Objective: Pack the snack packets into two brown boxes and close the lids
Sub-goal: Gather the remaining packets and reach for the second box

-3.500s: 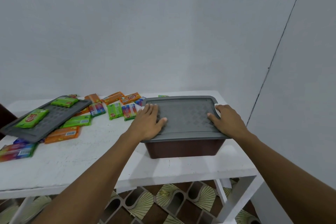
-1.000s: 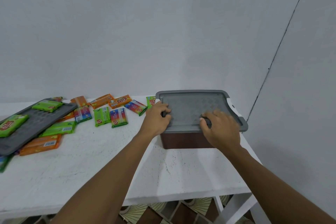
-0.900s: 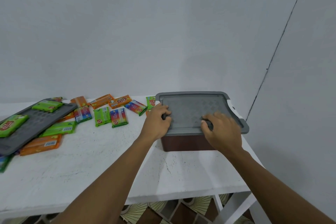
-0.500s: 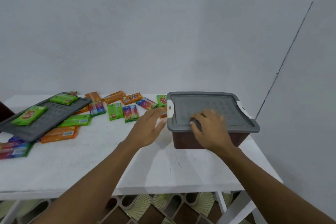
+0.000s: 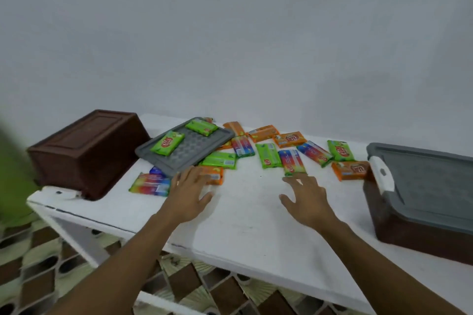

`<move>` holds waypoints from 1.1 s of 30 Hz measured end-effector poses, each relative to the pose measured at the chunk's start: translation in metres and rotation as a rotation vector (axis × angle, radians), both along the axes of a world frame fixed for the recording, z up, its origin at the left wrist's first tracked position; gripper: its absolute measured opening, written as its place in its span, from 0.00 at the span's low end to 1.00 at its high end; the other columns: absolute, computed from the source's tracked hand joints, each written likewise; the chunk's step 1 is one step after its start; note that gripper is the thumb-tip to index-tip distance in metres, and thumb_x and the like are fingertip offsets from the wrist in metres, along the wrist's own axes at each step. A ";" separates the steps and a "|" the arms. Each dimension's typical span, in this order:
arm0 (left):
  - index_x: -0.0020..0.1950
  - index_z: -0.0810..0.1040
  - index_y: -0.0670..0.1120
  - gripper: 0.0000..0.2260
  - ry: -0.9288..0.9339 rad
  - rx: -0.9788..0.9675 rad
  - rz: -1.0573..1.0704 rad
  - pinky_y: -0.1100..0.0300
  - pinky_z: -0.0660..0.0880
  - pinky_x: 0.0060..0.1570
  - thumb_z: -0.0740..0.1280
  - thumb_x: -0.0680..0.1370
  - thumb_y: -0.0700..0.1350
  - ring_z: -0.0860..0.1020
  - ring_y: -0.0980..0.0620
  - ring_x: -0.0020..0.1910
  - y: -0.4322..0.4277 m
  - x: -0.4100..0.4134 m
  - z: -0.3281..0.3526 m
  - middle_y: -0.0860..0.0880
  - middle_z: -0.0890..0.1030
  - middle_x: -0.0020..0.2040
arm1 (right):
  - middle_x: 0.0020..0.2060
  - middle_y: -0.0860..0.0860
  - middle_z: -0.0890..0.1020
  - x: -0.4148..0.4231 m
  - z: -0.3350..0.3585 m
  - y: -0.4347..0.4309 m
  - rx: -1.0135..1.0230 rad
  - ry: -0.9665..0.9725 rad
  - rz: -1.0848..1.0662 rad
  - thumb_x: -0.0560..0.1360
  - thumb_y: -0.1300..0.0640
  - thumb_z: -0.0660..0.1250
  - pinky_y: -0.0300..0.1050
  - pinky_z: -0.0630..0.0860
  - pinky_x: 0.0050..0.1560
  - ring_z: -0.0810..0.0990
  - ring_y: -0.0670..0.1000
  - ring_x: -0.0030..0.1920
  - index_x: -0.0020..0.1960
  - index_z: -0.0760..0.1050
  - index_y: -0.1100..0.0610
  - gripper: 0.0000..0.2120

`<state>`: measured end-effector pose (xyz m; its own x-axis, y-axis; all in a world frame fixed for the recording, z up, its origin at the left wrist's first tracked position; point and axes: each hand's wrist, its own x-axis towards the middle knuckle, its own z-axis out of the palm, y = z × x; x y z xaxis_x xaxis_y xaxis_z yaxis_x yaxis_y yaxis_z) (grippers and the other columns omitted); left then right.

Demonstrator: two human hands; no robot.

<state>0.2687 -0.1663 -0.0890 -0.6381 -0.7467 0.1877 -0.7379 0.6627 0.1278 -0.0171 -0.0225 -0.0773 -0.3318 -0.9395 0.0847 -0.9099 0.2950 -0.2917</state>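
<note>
A brown box with a grey lid point(image 5: 425, 184) on it stands at the right end of the white table point(image 5: 250, 222). A second brown box point(image 5: 87, 148) lies upside down at the left end. Beside it a loose grey lid point(image 5: 186, 148) rests tilted on packets, with two green packets on top. Several green, orange and rainbow snack packets point(image 5: 268, 155) lie scattered across the back of the table. My left hand point(image 5: 190, 190) hovers open, fingers over an orange packet point(image 5: 213, 176). My right hand point(image 5: 307, 197) is open just short of a rainbow packet point(image 5: 291, 161), holding nothing.
A plain white wall runs behind the table. The table's front edge and left corner are near my forearms. Patterned floor tiles show below. A blurred green shape point(image 5: 10, 174) sits at the far left edge.
Both hands have left the lidded box and moved left to the middle of the table. The view has swung left, bringing the upturned brown box into sight.
</note>
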 end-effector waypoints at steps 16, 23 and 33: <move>0.76 0.61 0.57 0.26 -0.099 0.012 -0.377 0.43 0.44 0.73 0.50 0.80 0.64 0.48 0.44 0.77 -0.101 -0.097 -0.006 0.49 0.55 0.78 | 0.72 0.56 0.65 -0.067 -0.003 -0.076 0.027 0.068 -0.446 0.78 0.39 0.57 0.61 0.63 0.68 0.62 0.59 0.71 0.72 0.66 0.52 0.27; 0.76 0.58 0.60 0.28 -0.124 0.124 -0.370 0.35 0.45 0.72 0.48 0.78 0.68 0.45 0.38 0.77 -0.116 -0.181 -0.006 0.51 0.50 0.80 | 0.78 0.56 0.45 -0.131 -0.009 -0.108 0.188 -0.099 -0.657 0.69 0.23 0.47 0.73 0.42 0.70 0.38 0.67 0.75 0.77 0.47 0.39 0.41; 0.74 0.37 0.69 0.35 -0.305 0.215 -0.157 0.34 0.29 0.66 0.40 0.69 0.78 0.35 0.35 0.76 -0.150 -0.213 -0.023 0.51 0.36 0.79 | 0.78 0.52 0.52 -0.129 -0.035 -0.113 0.263 0.086 -0.561 0.65 0.20 0.42 0.73 0.44 0.67 0.51 0.70 0.73 0.74 0.52 0.36 0.41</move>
<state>0.0560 -0.3161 -0.1116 -0.7497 -0.6373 -0.1780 -0.6554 0.7524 0.0662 -0.1458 -0.1357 -0.1125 -0.7829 -0.6173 -0.0774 -0.6126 0.7867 -0.0765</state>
